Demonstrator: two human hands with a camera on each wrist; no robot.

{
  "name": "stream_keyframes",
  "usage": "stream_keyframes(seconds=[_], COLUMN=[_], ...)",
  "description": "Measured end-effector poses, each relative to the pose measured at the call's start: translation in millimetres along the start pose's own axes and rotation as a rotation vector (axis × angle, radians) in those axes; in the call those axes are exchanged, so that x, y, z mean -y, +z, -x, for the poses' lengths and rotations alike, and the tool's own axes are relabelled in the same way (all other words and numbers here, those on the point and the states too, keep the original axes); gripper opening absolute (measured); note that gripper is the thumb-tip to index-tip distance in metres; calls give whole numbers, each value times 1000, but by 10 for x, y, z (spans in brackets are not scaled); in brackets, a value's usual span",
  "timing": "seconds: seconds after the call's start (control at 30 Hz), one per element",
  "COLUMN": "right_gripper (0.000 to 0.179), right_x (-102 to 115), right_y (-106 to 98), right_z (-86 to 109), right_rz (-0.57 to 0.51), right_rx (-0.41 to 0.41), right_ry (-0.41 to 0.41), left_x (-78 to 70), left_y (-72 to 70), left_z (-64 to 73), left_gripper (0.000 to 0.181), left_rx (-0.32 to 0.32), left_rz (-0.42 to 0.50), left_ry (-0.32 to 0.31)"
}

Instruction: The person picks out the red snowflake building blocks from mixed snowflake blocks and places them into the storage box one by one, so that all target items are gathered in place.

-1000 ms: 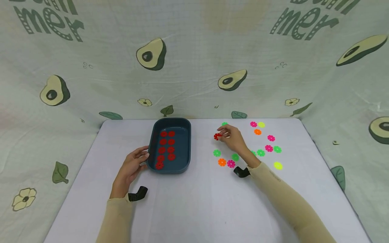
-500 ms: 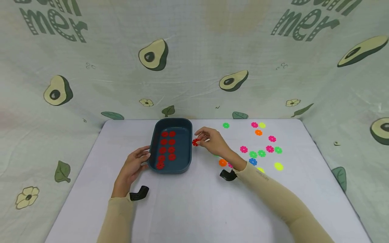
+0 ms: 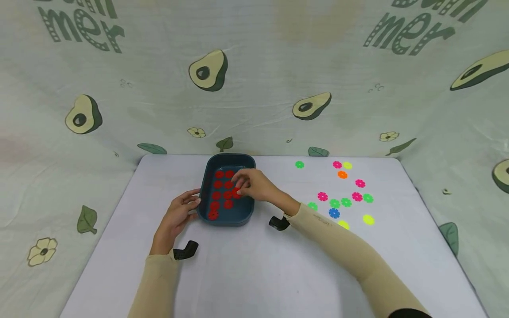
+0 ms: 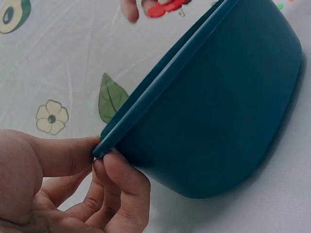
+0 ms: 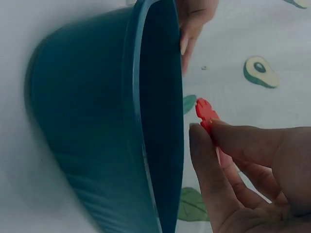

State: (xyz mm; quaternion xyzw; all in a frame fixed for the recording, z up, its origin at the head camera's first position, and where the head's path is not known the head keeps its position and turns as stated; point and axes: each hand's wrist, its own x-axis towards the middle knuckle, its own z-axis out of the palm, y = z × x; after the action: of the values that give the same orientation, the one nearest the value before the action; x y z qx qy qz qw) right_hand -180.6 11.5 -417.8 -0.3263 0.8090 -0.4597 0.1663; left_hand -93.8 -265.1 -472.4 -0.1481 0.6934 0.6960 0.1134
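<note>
A dark teal plastic tub (image 3: 226,222) stands on the white table, with several flat red notched discs (image 3: 216,195) lying in rows inside it. At its left side, my left hand (image 3: 177,217) pinches the rim between thumb and fingers, as the left wrist view shows on the tub wall (image 4: 209,111). My right hand (image 3: 257,186) is over the tub's right half, above its rim. Between thumb and index finger it pinches one red notched disc (image 5: 205,110), clear of the tub in the right wrist view.
Loose notched discs lie scattered on the table's right side: green (image 3: 299,164), pink (image 3: 322,196), orange (image 3: 342,175), blue (image 3: 334,213) and yellow (image 3: 368,219). A printed cloth (image 3: 254,110) hangs behind the table. Black wrist mounts (image 3: 186,250) stick out from both sleeves.
My right hand has carried the red disc leftward from the scattered discs to over the tub, uncovering discs on the right. My left hand stays at the tub's rim.
</note>
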Motion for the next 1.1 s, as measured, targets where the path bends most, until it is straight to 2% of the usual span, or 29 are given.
stream_keyframes(seconds=[0.23, 0.4, 0.67, 0.87, 1.1], right_gripper=[30, 31, 33, 34, 34], right_x=[28, 102, 114, 96, 116], right_y=[107, 138, 242, 303, 365], right_z=[-200, -333, -497, -582, -622], right_rz=[68, 122, 141, 187, 175], right_rx=[152, 232, 368, 443, 517], right_ry=[36, 81, 123, 127, 191], left_x=[-2, -14, -23, -26, -32], left_y=[13, 13, 25, 26, 9], left_z=[-5, -15, -17, -11, 15], left_gripper=[51, 52, 51, 51, 52], left_rx=[5, 9, -2, -4, 0], left_rz=[-7, -15, -9, -9, 0], left_ry=[2, 0, -11, -4, -3])
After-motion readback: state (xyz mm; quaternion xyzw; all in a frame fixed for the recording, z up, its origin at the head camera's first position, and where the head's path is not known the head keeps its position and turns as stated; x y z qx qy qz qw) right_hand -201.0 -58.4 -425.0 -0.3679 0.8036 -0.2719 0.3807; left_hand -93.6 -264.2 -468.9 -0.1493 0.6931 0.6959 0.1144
